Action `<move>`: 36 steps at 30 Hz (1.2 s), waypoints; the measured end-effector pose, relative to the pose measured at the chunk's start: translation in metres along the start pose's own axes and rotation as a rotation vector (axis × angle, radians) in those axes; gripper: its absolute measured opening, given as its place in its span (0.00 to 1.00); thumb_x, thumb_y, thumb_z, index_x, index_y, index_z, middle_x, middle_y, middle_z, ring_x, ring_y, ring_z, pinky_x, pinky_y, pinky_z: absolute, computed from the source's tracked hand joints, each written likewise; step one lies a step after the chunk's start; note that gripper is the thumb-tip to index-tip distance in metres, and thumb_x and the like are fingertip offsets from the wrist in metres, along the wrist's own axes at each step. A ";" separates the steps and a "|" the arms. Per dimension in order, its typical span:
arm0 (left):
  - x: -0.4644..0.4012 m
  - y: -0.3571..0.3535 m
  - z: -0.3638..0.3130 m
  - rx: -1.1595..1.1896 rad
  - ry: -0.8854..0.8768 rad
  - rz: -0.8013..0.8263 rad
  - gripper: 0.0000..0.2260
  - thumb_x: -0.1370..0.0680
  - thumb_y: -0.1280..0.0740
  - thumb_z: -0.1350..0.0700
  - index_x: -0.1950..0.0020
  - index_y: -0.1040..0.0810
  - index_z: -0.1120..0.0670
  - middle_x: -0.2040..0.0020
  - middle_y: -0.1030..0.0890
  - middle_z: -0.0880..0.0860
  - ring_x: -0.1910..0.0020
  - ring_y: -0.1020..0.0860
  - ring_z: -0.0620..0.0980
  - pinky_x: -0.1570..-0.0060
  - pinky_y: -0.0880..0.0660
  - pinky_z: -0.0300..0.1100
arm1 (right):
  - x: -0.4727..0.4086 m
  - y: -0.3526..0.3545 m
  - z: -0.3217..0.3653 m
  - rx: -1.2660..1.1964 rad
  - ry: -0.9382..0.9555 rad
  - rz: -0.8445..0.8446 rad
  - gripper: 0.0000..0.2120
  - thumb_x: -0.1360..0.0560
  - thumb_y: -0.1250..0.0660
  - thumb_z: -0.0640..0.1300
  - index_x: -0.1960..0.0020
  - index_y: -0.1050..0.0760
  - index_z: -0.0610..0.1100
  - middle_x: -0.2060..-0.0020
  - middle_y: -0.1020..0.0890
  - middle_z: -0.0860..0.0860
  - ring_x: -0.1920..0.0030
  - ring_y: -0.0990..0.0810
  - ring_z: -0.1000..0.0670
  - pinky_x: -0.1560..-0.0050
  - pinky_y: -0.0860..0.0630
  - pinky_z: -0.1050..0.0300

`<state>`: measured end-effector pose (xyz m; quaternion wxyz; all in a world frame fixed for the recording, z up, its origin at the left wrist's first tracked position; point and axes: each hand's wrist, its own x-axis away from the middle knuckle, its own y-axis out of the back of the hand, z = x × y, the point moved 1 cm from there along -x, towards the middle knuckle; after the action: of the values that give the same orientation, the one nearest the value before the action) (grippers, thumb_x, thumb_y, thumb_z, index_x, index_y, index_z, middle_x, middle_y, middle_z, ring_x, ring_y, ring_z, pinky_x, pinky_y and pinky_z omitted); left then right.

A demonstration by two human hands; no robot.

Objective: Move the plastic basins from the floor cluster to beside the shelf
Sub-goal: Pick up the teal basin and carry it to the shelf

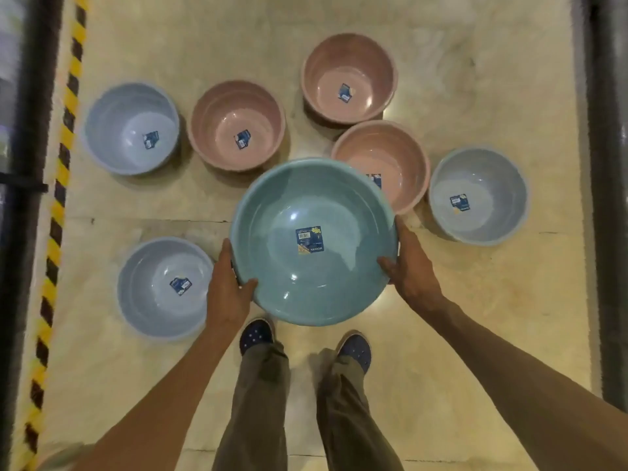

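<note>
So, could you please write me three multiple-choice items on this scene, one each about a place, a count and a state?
1. Where is the teal basin?
A. Between both hands, in front of the feet
B. On a shelf
C. Inside a pink basin

2. How many pink basins are in view?
A. One
B. Three
C. Five

3. How is the teal basin held?
A. By one hand
B. By neither hand
C. By both hands at its rim

Answers:
1. A: the left hand and right hand flank it.
2. B: far, middle, and near.
3. C: a thumb hooks over the rim on each side.
</note>
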<state>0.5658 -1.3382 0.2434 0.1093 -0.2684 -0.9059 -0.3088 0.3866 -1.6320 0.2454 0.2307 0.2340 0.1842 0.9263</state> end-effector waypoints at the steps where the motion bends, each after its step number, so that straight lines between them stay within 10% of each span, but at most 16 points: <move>1: 0.005 0.015 0.010 -0.016 0.042 -0.027 0.40 0.28 0.28 0.52 0.19 0.41 0.44 0.33 0.24 0.49 0.40 0.22 0.58 0.48 0.20 0.61 | -0.005 -0.014 0.017 0.010 0.021 0.035 0.36 0.22 0.36 0.62 0.17 0.44 0.61 0.24 0.32 0.68 0.27 0.30 0.63 0.29 0.26 0.59; 4: 0.016 0.058 0.051 0.008 0.124 -0.089 0.41 0.27 0.28 0.56 0.18 0.43 0.48 0.31 0.25 0.51 0.37 0.23 0.57 0.44 0.22 0.53 | -0.019 -0.066 0.056 0.025 0.084 0.110 0.34 0.22 0.35 0.58 0.19 0.44 0.61 0.32 0.35 0.82 0.33 0.33 0.77 0.39 0.32 0.79; 9: 0.035 0.133 0.116 0.056 0.261 -0.178 0.38 0.26 0.27 0.54 0.20 0.41 0.42 0.32 0.24 0.48 0.38 0.22 0.54 0.43 0.21 0.57 | -0.038 -0.162 0.113 0.056 0.104 0.259 0.33 0.21 0.30 0.49 0.23 0.40 0.68 0.35 0.26 0.73 0.38 0.23 0.67 0.44 0.17 0.41; 15: 0.065 0.205 0.204 0.103 0.423 -0.303 0.41 0.24 0.26 0.52 0.16 0.46 0.46 0.25 0.29 0.54 0.30 0.26 0.59 0.37 0.23 0.62 | -0.058 -0.280 0.154 0.214 0.120 0.380 0.31 0.19 0.28 0.46 0.20 0.37 0.56 0.31 0.24 0.59 0.33 0.23 0.53 0.35 0.23 0.39; 20: 0.070 0.239 0.249 0.103 0.498 -0.337 0.37 0.25 0.24 0.58 0.20 0.38 0.49 0.36 0.23 0.58 0.40 0.20 0.60 0.52 0.17 0.60 | -0.063 -0.354 0.171 0.305 0.088 0.449 0.30 0.23 0.30 0.49 0.23 0.35 0.55 0.34 0.23 0.57 0.36 0.22 0.50 0.38 0.22 0.38; 28: 0.051 0.221 0.331 0.114 0.674 -0.372 0.40 0.21 0.28 0.63 0.16 0.49 0.52 0.23 0.31 0.57 0.27 0.29 0.61 0.32 0.27 0.63 | -0.105 -0.437 0.133 0.461 0.171 0.541 0.29 0.23 0.30 0.50 0.24 0.35 0.57 0.35 0.23 0.55 0.41 0.20 0.43 0.51 0.18 0.35; 36: 0.022 0.174 0.388 0.054 0.787 -0.403 0.39 0.20 0.30 0.63 0.15 0.50 0.52 0.29 0.24 0.61 0.32 0.25 0.65 0.32 0.28 0.61 | -0.138 -0.495 0.069 0.716 0.129 0.587 0.31 0.20 0.32 0.46 0.20 0.41 0.49 0.31 0.23 0.48 0.35 0.22 0.41 0.37 0.21 0.36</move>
<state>0.6310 -0.9731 0.0334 0.3906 0.0546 -0.8373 -0.3787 0.6991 -1.2777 0.0315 -0.1484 0.2833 0.4322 0.8432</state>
